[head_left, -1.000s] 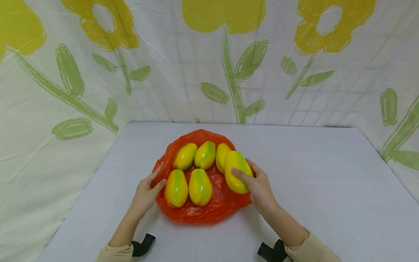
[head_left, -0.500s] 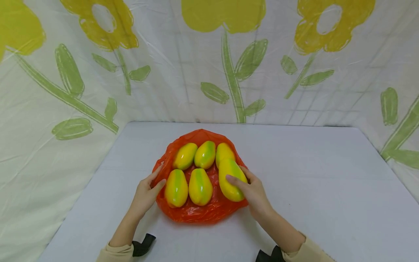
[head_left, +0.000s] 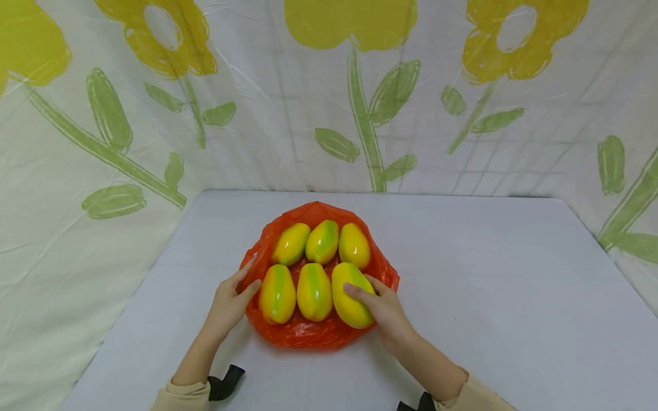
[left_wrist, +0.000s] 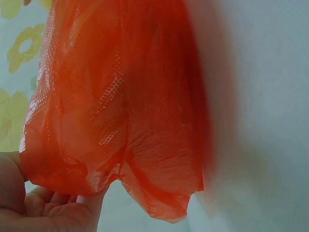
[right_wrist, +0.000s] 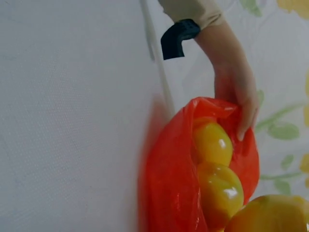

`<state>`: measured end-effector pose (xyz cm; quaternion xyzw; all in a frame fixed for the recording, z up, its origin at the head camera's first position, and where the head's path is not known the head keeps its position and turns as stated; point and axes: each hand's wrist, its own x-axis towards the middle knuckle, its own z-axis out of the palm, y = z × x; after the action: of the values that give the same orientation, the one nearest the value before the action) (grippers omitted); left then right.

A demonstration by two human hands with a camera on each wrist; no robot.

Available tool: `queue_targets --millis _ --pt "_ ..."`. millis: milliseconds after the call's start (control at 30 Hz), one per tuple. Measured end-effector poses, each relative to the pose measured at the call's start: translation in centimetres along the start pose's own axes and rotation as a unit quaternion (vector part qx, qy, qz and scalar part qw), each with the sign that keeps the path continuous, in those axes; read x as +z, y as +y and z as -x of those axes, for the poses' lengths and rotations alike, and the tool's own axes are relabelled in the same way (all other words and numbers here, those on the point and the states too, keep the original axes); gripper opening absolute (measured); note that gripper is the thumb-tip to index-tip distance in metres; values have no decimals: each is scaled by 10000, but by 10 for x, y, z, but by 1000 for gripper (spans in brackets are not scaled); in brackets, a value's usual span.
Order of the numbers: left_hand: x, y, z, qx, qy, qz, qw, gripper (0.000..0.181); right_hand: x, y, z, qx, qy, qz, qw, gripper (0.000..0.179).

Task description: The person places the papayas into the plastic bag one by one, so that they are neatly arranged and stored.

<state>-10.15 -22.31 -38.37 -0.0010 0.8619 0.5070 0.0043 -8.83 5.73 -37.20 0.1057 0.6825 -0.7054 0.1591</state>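
Observation:
A red plastic bag (head_left: 319,338) lies open-mouthed on the table, with several glossy yellow-green papayas (head_left: 315,292) in two rows inside. My left hand (head_left: 228,305) grips the bag's left rim, thumb on the inner side; in the left wrist view its fingers (left_wrist: 63,212) lie under a fold of the film. My right hand (head_left: 389,314) holds a papaya (head_left: 345,297) at the front right of the bag, thumb across its top. The held papaya is at the end of the front row. Its right side is hidden by the fingers.
The white table (head_left: 478,285) stretches to both sides and behind the bag. A white curtain (head_left: 267,114) with yellow flowers hangs right behind the table's back edge. A black strap end (head_left: 226,382) sticks out at the left wrist.
My right hand has brought its papaya left and toward me, from over the bag's right edge down into the front row. The back right papaya is now uncovered. The left hand has stayed put.

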Motion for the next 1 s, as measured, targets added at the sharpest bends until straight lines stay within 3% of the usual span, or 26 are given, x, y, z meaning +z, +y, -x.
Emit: queue_targets --millis 333,533,1000 --pt "-3 8 0 -397 -221 118 9989 52 1 7 -4 264 150 -66 9995 63" --pt "-3 7 1 -382 -226 64 9990 52 -1 11 -7 379 193 -154 9990 62" --pt "-3 6 0 -377 -197 139 9990 52 4 15 -14 131 453 80 9989 69"
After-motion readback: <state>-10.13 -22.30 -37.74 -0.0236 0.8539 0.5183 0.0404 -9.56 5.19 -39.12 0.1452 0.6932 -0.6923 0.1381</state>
